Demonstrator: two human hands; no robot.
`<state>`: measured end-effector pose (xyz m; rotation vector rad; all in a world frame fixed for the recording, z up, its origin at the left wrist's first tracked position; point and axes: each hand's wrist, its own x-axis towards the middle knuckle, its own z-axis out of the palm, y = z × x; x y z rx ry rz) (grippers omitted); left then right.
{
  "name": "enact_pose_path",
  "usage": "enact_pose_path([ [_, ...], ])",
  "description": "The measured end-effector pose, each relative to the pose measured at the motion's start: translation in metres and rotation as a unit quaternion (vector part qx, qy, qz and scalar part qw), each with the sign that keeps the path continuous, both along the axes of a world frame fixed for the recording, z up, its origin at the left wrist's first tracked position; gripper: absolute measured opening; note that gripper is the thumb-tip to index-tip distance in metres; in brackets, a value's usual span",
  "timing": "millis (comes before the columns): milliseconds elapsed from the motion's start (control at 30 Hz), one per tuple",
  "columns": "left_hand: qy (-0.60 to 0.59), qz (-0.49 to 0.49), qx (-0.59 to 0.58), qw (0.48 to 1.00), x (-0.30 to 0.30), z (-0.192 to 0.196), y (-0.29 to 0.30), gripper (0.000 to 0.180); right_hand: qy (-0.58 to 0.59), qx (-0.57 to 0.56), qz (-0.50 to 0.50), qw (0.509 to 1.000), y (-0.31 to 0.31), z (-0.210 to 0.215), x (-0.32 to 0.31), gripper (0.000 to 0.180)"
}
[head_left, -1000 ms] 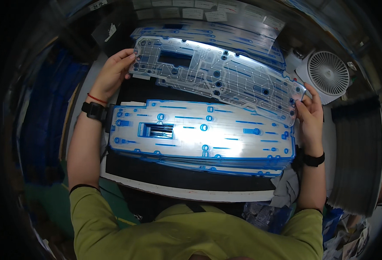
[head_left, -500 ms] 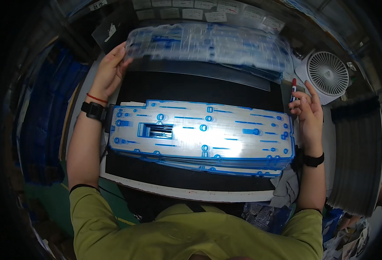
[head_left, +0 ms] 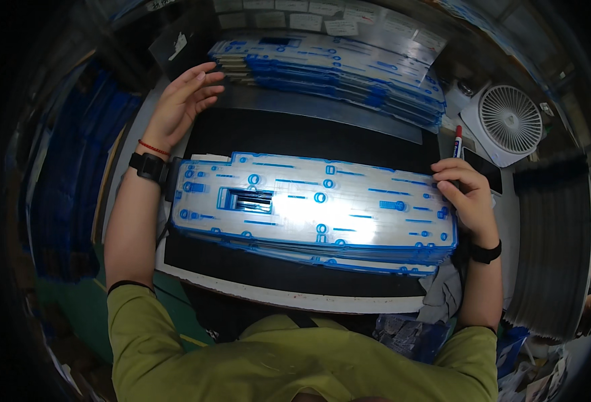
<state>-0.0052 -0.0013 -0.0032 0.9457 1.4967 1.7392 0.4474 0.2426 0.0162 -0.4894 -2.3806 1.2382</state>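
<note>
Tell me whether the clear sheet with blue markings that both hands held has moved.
Yes. The sheet went away from the person, off the near stack onto the far stack beside the white fan.

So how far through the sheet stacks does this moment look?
Done: several blue-edged sheets lie on the far stack. In hand: left hand open beside that stack, right hand holding a red-capped marker at the near stack's edge. Left: the thick near stack.

1. The clear sheet lifted a second ago now lies on the far stack (head_left: 329,67) (fully set down).
2. The left hand (head_left: 181,104) has let go, fingers spread.
3. The right hand (head_left: 466,194) has dropped to the near stack (head_left: 309,211).
</note>
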Motion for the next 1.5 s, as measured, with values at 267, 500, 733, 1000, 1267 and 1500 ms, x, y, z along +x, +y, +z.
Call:
enact_pose_path([
  [267,0.003,-0.025,-0.023,0.999,0.003,0.001,0.0,0.039,-0.07,0.008,0.01,0.997,-0.007,0.004,-0.005,0.032],
  [500,0.011,-0.028,-0.036,0.999,0.005,0.002,-0.001,0.04,0.028,0.017,-0.011,0.999,-0.007,0.002,-0.003,0.026],
  [733,-0.089,-0.159,-0.033,0.983,-0.004,0.0,-0.002,0.045,0.114,-0.148,-0.138,0.973,0.007,-0.014,0.0,0.021],
  [1000,-0.003,-0.1,-0.063,0.993,0.009,0.0,0.0,0.028,0.145,-0.157,-0.155,0.965,0.014,-0.015,0.0,0.033],
  [1267,-0.004,-0.046,-0.045,0.998,0.002,-0.002,-0.001,0.029,0.168,-0.258,-0.155,0.939,0.012,-0.013,-0.004,0.03],
  [1500,-0.019,-0.048,-0.036,0.998,0.002,-0.002,-0.001,0.029,0.167,-0.23,-0.174,0.943,0.017,-0.016,0.001,0.02],
])
